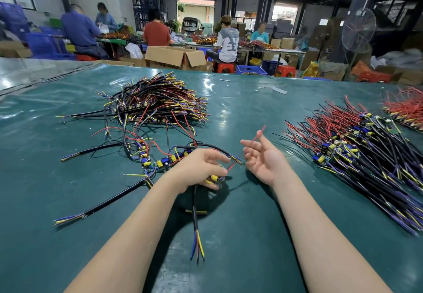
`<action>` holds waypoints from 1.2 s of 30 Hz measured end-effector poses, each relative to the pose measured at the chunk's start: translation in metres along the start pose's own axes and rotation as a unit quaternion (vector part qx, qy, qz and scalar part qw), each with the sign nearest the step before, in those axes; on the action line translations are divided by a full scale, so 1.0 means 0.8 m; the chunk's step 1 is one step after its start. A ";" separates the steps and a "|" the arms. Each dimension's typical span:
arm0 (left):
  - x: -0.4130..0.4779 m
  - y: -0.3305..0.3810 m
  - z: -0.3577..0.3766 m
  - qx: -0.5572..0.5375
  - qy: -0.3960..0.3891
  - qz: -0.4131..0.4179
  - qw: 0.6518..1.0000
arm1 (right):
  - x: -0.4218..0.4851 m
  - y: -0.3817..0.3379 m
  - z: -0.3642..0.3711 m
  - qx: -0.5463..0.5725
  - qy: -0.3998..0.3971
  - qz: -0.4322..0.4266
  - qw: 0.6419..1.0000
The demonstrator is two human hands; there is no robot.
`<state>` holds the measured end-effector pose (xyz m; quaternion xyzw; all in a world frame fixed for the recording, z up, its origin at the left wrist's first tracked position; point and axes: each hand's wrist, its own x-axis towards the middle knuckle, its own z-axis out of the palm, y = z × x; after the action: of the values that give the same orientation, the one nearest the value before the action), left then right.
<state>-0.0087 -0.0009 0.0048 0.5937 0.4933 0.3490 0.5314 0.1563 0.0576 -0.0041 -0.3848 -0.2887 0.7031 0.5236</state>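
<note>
Nearest the viewer, a black cable (195, 212) lay along the green bench (240, 242), its loose purple, red and yellow strands fanned out at the near end. The cable ran up into the left hand (199, 170), whose curled fingers (218, 158) gripped a small circuit board (214, 178) with a yellow capacitor just above the bench. Close beside it, the right hand (263, 159) was turned palm up, with its fingers (248, 143) bent round a thin red wire (259, 132) that was blurred and pointing away. Just beyond the left hand, a row of similar boards (164, 160) curved across the bench with their cables trailing left. Farther off lay a left heap of wired boards (160, 100) and a right heap (348, 146). Beyond the bench stood an open cardboard box (174, 56), seated workers (226, 40) and a standing fan (358, 29).
</note>
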 end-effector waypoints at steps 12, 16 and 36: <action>0.008 -0.004 -0.007 -0.056 0.169 0.015 0.984 | -0.018 0.024 0.025 -0.229 -0.172 -0.004 0.958; 0.009 -0.006 -0.003 -0.033 0.180 0.014 0.983 | -0.015 0.030 0.027 -0.235 -0.111 -0.053 0.964; -0.013 0.005 0.002 -0.003 -0.138 0.004 0.990 | 0.002 -0.005 -0.010 0.121 0.193 -0.163 0.960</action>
<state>-0.0091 -0.0114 0.0095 0.6369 0.4120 0.2675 0.5942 0.1646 0.0602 -0.0051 -0.3946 -0.1535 0.5505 0.7195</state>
